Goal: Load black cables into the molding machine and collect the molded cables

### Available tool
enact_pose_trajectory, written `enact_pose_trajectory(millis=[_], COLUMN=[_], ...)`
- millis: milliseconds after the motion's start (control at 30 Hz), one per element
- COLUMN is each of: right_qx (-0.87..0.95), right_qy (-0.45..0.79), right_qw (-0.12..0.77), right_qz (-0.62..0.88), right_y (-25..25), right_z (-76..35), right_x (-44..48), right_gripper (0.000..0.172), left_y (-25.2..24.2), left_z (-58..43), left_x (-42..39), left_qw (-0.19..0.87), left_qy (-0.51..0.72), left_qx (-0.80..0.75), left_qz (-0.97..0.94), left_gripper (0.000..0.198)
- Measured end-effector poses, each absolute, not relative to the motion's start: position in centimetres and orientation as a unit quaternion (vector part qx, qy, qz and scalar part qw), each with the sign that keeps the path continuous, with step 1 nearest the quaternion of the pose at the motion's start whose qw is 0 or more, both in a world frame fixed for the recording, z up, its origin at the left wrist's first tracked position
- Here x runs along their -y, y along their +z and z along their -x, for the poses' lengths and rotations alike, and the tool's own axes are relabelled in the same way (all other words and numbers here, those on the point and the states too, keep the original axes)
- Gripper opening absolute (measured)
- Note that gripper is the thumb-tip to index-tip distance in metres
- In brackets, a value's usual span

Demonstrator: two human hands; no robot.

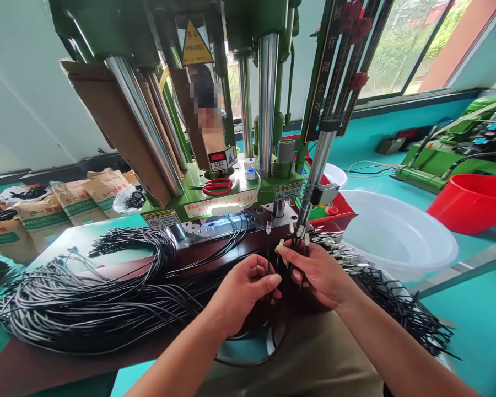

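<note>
My left hand (242, 292) and my right hand (320, 273) meet in front of a green press machine (240, 187). Both are closed round a small bunch of thin black cables with metal plug tips (291, 234) that stick up between the fingers. The right hand pinches the tips near the top; the left hand grips the cables just below and to the left. A large pile of black cables (78, 298) lies to my left. More cables with metal ends (397, 303) lie spread to my right.
A white plastic basin (397, 234) stands right of the machine, a red tub (473, 201) beyond it. Red scissors (217, 186) and a tape roll (251, 173) rest on the machine's green ledge. Paper sacks (66, 204) line the left. Another person stands behind the machine.
</note>
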State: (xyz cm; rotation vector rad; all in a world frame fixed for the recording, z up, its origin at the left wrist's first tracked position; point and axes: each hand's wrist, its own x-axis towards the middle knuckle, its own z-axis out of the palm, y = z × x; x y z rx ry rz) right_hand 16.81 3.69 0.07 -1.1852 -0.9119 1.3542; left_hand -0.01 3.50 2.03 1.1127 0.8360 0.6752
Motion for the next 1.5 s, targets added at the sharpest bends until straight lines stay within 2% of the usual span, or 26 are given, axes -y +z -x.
enact_pose_trajectory(millis=[133,233,300,433,567,700,800,900,1033,1200,1333,1433,1500], right_qx=[0.376,0.386,0.402,0.468,0.51,0.487,0.536,0.568,0.591,0.659,0.694,0.737,0.757], right_qy=[0.587,0.59,0.584,0.533,0.446,0.437,0.439,0.347,0.251,0.294,0.293,0.195,0.182], right_qw=[0.534,0.522,0.511,0.493,0.5,0.563,0.509,0.483,0.464,0.415,0.378,0.294,0.245], right_qz=[0.48,0.48,0.486,0.503,0.539,0.504,0.511,0.569,0.61,0.555,0.538,0.577,0.578], right_y=[-0.2,0.0,0.2,0.5,0.6,0.6,0.4,0.2,-0.1,0.1,0.1,-0.6,-1.3], right_z=[-16.7,-16.3,-15.8,-15.2,-15.2,-15.3,-14.9,-14.6,-14.2,-13.8,-15.2,-15.8,-15.2], right_x=[-3.7,-3.6,-3.4,-3.5,-4.4,-5.2,-5.2,-5.1,-4.8,-4.3,-8.2,-12.9,-15.5], right_gripper=[0.036,0.036,0.035,0.033,0.032,0.052,0.039,0.031,0.03,0.03,0.041,0.026,0.028], left_y=[1.4,1.3,1.4,1.4,0.8,-0.1,-0.5,-0.4,0.0,-0.2,-0.7,-0.7,-0.6], left_z=[0.3,0.1,-0.3,-1.2,-1.4,-0.8,-0.8,-1.2,-1.7,-1.5,-0.4,0.3,0.5], left_x=[-3.4,-3.6,-3.6,-3.3,-2.6,-1.8,-1.4,-1.3,-1.5,-1.8,-1.5,-1.1,-0.8], left_qw=[0.672,0.656,0.696,0.809,0.807,0.817,0.826,0.825,0.797,0.778,0.792,0.787,0.781], left_qy=[0.303,0.271,0.259,0.25,0.291,0.297,0.306,0.334,0.377,0.419,0.433,0.423,0.41], left_qx=[-0.422,-0.423,-0.391,-0.327,-0.325,-0.317,-0.321,-0.328,-0.367,-0.353,-0.33,-0.351,-0.372], left_qz=[-0.527,-0.564,-0.543,-0.419,-0.398,-0.379,-0.348,-0.318,-0.297,-0.308,-0.277,-0.282,-0.288], left_gripper=[0.043,0.034,0.032,0.042,0.04,0.032,0.03,0.03,0.025,0.022,0.023,0.026,0.025])
